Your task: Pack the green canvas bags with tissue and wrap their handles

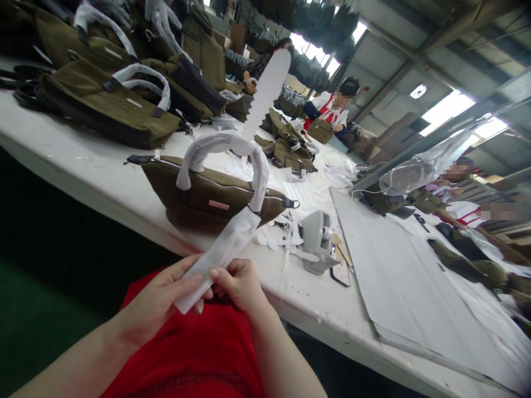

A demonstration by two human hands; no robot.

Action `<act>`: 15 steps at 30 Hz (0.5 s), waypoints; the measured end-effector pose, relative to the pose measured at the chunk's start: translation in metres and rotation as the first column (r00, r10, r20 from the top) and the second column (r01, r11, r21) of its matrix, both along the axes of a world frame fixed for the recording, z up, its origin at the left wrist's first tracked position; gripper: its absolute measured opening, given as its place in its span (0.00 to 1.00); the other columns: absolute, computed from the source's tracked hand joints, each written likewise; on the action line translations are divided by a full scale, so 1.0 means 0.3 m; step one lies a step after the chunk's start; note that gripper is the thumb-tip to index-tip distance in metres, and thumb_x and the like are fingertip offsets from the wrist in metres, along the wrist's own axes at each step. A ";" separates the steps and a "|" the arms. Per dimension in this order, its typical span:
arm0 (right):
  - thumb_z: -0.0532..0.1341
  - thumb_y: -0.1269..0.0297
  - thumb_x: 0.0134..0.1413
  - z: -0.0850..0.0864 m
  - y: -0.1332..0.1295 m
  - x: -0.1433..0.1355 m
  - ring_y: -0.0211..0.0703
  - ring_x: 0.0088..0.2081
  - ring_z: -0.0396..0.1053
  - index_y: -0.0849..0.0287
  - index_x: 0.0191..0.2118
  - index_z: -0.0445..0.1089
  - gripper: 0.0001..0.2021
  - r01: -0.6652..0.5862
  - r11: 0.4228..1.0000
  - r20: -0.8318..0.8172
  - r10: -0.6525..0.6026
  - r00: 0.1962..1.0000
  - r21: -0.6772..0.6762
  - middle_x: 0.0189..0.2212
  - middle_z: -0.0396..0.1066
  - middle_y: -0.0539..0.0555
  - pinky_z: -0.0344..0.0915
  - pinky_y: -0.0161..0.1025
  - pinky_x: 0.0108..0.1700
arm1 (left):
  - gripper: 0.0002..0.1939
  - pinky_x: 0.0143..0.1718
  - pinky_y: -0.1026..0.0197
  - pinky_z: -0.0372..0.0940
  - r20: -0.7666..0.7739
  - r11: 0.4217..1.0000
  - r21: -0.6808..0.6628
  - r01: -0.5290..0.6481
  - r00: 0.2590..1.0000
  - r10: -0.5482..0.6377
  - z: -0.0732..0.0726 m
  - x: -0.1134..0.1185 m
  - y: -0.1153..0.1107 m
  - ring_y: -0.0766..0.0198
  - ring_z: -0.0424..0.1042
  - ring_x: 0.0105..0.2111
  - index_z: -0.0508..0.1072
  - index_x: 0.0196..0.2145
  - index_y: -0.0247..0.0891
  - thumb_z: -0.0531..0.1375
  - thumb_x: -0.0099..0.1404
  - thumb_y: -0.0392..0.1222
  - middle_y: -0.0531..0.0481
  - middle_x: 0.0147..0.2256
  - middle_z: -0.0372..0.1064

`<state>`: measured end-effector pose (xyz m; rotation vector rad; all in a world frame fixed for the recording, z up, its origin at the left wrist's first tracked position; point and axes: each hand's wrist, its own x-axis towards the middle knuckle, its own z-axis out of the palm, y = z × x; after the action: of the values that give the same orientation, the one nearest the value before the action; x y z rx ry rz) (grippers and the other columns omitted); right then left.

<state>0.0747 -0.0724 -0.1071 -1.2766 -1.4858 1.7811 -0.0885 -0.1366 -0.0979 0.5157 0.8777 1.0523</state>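
An olive handbag (194, 196) with a silver zip stands upright before me at the table's near edge. Its handles (260, 174) are wrapped in white paper. From the handle's right end a folded strip of white wrapping paper (226, 240) runs down toward me. My left hand (174, 287) is closed round the strip's lower end. My right hand (240, 282) pinches the strip's right edge with thumb and fingers. A long white piece with a scalloped edge (269, 91) sticks up behind the handle top.
Several olive bags (112, 99) with wrapped handles crowd the table's left. Right of the handbag stand a grey tape dispenser (317, 237), white paper scraps (290, 235) and a phone (341, 273). A large grey board (415, 282) lies farther right. Other people (327, 113) work beyond the table.
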 end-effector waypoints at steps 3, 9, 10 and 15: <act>0.67 0.34 0.36 -0.030 0.002 -0.009 0.34 0.17 0.60 0.60 0.16 0.67 0.29 0.025 0.997 -0.131 -0.015 0.991 0.078 0.14 0.66 0.51 0.58 0.32 0.20 | 0.09 0.21 0.72 0.62 0.292 0.996 -0.087 0.038 0.956 -0.011 -0.008 0.005 -0.001 0.73 0.66 0.19 0.75 0.38 0.32 0.63 0.64 0.41 0.50 0.25 0.70; 0.70 0.46 0.40 -0.073 0.020 -0.042 0.33 0.19 0.57 0.60 0.16 0.65 0.23 0.138 0.969 -0.261 -0.081 0.962 0.207 0.15 0.64 0.48 0.55 0.32 0.23 | 0.09 0.14 0.75 0.54 0.654 0.983 -0.133 0.130 0.757 -0.012 -0.009 0.028 0.002 0.78 0.54 0.12 0.75 0.32 0.27 0.58 0.66 0.35 0.55 0.19 0.60; 0.69 0.47 0.42 -0.075 0.023 -0.043 0.33 0.19 0.57 0.60 0.17 0.66 0.22 0.129 0.971 -0.270 -0.073 0.960 0.199 0.15 0.64 0.48 0.55 0.32 0.22 | 0.09 0.14 0.75 0.54 0.657 0.985 -0.121 0.121 0.753 -0.012 -0.004 0.032 0.004 0.78 0.53 0.12 0.75 0.31 0.27 0.58 0.66 0.35 0.55 0.19 0.60; 0.68 0.48 0.45 -0.113 0.025 0.008 0.33 0.18 0.56 0.61 0.18 0.66 0.22 0.102 0.957 -0.108 -0.075 0.991 0.273 0.15 0.63 0.48 0.50 0.31 0.21 | 0.11 0.17 0.71 0.56 0.351 0.996 -0.053 0.071 0.935 -0.048 -0.006 0.046 0.011 0.73 0.61 0.15 0.75 0.33 0.33 0.59 0.66 0.44 0.51 0.21 0.66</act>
<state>0.0769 -0.0648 -0.1411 -1.0830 -1.5350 1.4924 -0.0746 -0.1333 -0.0997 0.2854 0.5745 1.0176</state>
